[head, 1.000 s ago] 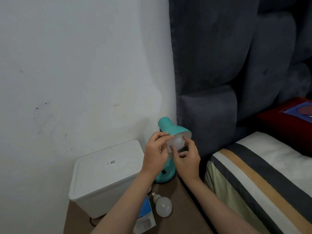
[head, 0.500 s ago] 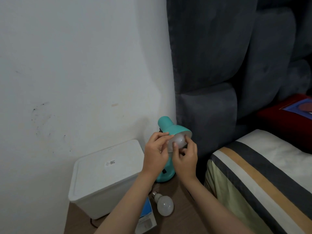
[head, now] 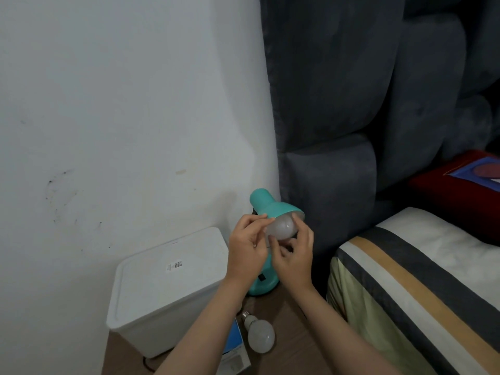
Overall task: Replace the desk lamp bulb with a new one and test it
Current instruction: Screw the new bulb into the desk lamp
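A teal desk lamp (head: 272, 204) stands on a brown bedside table (head: 292, 347) beside the bed's headboard. A frosted white bulb (head: 280, 227) sits in its shade, unlit. My right hand (head: 295, 253) wraps its fingers and thumb around this bulb from below and from the right. My left hand (head: 247, 244) pinches the rim of the lamp shade at the left. A second white bulb (head: 259, 335) lies loose on the table in front of the lamp base, next to a blue and white bulb box (head: 234, 353) partly hidden by my left forearm.
A white lidded plastic bin (head: 167, 288) stands left of the lamp against the white wall. A dark grey padded headboard (head: 351, 117) rises right behind the lamp. The bed with a striped pillow (head: 405, 280) lies to the right, close to the table edge.
My right hand's fingers have shifted their hold around the bulb in the shade. My left hand stays on the shade rim. The lamp and loose bulb have not moved.
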### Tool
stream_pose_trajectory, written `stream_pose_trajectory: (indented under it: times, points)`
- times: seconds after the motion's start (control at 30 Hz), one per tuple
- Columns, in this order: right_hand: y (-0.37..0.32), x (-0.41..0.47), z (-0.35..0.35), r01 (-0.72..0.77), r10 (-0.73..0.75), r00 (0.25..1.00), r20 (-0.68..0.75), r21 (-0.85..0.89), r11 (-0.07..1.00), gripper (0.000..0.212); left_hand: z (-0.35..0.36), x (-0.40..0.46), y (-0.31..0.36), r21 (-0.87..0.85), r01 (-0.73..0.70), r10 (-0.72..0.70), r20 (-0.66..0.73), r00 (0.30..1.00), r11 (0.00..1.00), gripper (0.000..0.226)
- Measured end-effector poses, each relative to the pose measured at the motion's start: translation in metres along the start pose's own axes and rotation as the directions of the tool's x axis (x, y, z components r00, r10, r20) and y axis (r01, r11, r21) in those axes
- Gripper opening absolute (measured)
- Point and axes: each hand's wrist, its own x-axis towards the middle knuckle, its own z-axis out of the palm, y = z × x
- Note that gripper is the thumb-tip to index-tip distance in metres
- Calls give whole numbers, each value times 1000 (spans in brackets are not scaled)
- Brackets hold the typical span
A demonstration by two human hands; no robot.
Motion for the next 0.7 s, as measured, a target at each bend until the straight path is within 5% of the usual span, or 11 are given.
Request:
stream_pose_trajectory:
  times: [0.27,0.53,0.7]
  points:
    - [-1,1,-2,-152,153,987,-54,14,988,41,1,-2,0,3,5,-5,11,1000,1000,29]
    - [4,-6,-2,-2,-1,999,-40,-67,998,47,0,1,0,5,10,-10,13,1000,1000,31]
    - [-2,2,-6,-162,162,985,-54,6,987,40,0,-1,1,-6,20,-20,19,1000,1000,29]
